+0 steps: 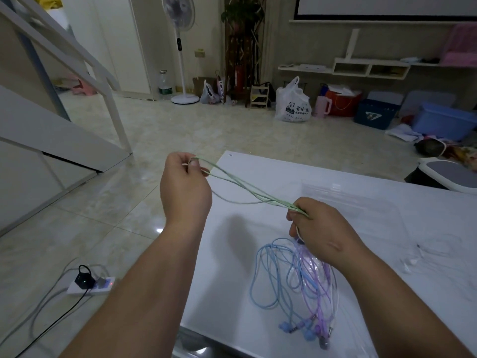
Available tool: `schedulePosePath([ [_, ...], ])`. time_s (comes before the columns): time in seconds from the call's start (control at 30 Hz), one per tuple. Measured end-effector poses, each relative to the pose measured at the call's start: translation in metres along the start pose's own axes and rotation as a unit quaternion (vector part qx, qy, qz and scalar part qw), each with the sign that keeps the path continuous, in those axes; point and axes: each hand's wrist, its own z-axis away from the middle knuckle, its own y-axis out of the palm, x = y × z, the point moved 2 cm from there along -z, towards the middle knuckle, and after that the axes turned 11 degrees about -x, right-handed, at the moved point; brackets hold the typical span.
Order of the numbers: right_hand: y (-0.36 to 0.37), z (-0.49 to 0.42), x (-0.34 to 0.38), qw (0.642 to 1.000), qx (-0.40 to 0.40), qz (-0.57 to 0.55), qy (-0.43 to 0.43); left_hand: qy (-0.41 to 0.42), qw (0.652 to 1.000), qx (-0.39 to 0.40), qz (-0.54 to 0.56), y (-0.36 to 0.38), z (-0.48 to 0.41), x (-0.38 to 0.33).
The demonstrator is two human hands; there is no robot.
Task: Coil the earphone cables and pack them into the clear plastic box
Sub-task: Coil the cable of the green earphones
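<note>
1. Now the left hand point(184, 182) pinches one end of the looped green earphone cable point(247, 189), raised past the table's edge.
2. The right hand point(322, 233) grips the other end in curled fingers above the white table point(258, 171).
3. A blue cable point(268, 275) and a purple cable point(318, 282) lie tangled beneath the right wrist, which partly hides them.
4. The clear plastic box point(361, 202) sits beyond the right hand, its outline faint.
5. A power strip point(90, 284) lies on the floor, left.

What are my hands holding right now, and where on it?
The green cable, looped into strands: the left hand pinches one end of the loops, the right hand grips the other.
</note>
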Motion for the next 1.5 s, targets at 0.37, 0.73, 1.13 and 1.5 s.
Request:
schedulePosePath([
  [0.37, 0.001, -0.003, -0.005, 0.998, 0.007, -0.053, 0.045, -0.231, 0.972, 0.039, 0.023, -0.003, -0.003, -0.005],
  [0.73, 0.002, 0.006, 0.010, 0.997, 0.062, -0.041, -0.016, -0.378, 0.805, 0.211, 0.406, -0.001, 0.001, -0.001],
  [1.13, 0.004, -0.002, -0.006, 0.981, 0.021, -0.178, 0.077, -0.077, 0.988, 0.132, -0.008, 0.005, -0.002, 0.004],
  [1.5, -0.006, -0.003, -0.007, 0.919, -0.007, -0.331, 0.214, -0.226, 0.911, 0.330, -0.103, 0.003, 0.012, 0.002],
])
